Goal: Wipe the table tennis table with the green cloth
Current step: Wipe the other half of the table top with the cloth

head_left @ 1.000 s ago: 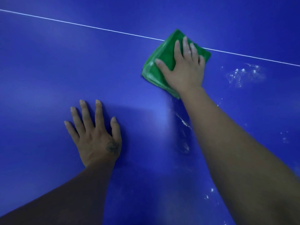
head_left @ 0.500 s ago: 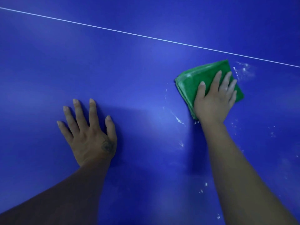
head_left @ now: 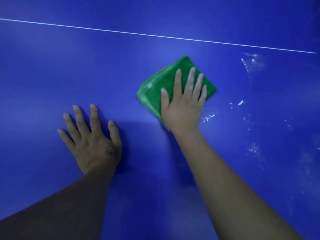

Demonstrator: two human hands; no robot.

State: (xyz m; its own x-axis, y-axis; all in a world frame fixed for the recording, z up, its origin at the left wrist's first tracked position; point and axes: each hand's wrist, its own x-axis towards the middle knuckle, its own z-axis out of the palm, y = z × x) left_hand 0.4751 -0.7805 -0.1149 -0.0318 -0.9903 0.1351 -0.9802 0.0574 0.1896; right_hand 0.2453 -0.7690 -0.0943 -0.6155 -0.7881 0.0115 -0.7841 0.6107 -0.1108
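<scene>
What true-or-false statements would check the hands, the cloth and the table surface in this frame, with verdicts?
1. The right hand presses flat, fingers straight, on the green cloth. True.
2. The left hand holds a second cloth. False: it rests flat on the bare table and holds nothing.
3. The green cloth lies across the white line. False: it lies on the near side of the line, apart from it.
4. White specks lie on the table to the right of the cloth. True.
</scene>
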